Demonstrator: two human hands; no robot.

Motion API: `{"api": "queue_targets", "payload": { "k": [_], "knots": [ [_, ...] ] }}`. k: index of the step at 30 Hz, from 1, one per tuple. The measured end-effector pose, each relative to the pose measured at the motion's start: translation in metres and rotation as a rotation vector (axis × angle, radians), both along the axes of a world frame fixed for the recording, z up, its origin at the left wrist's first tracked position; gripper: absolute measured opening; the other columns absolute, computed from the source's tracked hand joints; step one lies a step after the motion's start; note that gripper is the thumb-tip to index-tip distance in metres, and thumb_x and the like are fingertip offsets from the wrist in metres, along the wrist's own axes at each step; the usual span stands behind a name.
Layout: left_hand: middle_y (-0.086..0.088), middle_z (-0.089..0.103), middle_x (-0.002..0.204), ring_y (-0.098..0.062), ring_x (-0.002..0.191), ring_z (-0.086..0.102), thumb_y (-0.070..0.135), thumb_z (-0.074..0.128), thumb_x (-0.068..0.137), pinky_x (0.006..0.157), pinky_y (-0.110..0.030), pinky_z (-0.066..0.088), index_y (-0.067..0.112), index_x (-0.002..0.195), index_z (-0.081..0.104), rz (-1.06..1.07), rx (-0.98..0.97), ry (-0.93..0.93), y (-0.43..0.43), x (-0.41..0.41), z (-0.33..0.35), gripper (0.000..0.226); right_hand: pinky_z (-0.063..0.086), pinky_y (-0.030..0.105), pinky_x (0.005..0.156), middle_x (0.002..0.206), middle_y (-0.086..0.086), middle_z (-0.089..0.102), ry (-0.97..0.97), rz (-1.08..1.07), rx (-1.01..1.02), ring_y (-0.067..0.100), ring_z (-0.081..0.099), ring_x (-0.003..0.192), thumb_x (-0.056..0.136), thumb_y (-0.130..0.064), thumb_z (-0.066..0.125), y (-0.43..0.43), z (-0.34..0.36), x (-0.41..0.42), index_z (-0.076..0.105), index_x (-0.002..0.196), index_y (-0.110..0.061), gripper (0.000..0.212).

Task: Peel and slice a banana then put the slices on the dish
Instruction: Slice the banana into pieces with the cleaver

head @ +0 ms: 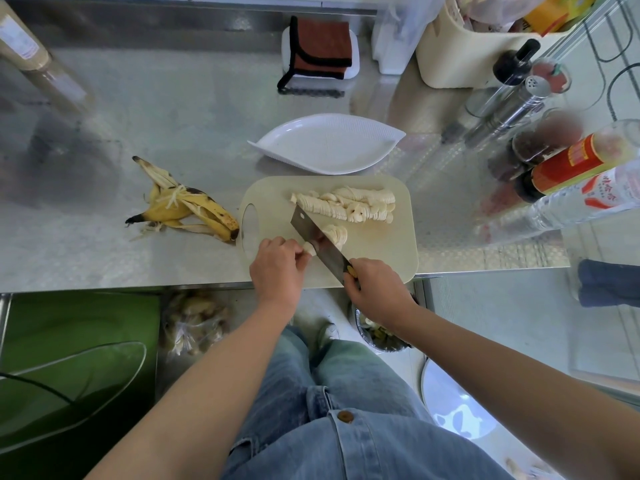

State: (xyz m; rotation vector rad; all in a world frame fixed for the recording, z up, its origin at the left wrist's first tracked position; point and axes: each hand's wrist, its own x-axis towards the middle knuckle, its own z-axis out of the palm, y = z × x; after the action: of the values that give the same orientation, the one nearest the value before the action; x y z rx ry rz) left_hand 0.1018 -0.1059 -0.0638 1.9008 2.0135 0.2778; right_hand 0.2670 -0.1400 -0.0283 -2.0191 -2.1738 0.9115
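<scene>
On a beige cutting board (388,244) lie rows of thin banana slices (346,206) at the far side. A short unsliced banana end (310,248) lies near the front, with a few fresh slices (336,233) just right of the blade. My left hand (278,268) pinches that banana end with curled fingers. My right hand (375,289) grips the handle of a cleaver (317,239) whose blade stands between the end and the fresh slices. A white leaf-shaped dish (329,143) with nothing on it sits just behind the board.
The banana peel (187,206) lies on the steel counter left of the board. Bottles and shakers (554,161) crowd the right side. A folded brown cloth (320,50) on a white holder and a cream bin (460,46) stand at the back.
</scene>
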Motion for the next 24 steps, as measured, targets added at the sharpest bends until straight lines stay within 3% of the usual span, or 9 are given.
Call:
{"api": "queue_targets", "payload": {
  "k": [12,24],
  "knots": [
    [0.002,0.063,0.087,-0.017,0.085,0.051,0.034,0.069,0.085,0.056,-0.028,0.036,0.020,0.087,0.069,0.001,0.000,0.026,0.0004,0.0012,0.0029,0.014,0.035,0.036,0.052,0.068,0.006,0.051,0.050,-0.004,0.092,0.026,0.047,0.058,0.094,-0.018,0.047,0.0000,0.0040,0.0025,0.049,0.074,-0.006,0.023],
    [0.001,0.063,0.085,-0.018,0.084,0.050,0.032,0.071,0.084,0.056,-0.030,0.040,0.020,0.085,0.069,0.014,-0.016,-0.001,0.0010,0.0020,0.0018,0.013,0.033,0.034,0.054,0.071,0.008,0.051,0.014,0.006,0.001,0.029,0.049,0.063,0.094,-0.018,0.045,0.0022,-0.0017,0.0028,0.044,0.072,-0.010,0.024]
  ]
}}
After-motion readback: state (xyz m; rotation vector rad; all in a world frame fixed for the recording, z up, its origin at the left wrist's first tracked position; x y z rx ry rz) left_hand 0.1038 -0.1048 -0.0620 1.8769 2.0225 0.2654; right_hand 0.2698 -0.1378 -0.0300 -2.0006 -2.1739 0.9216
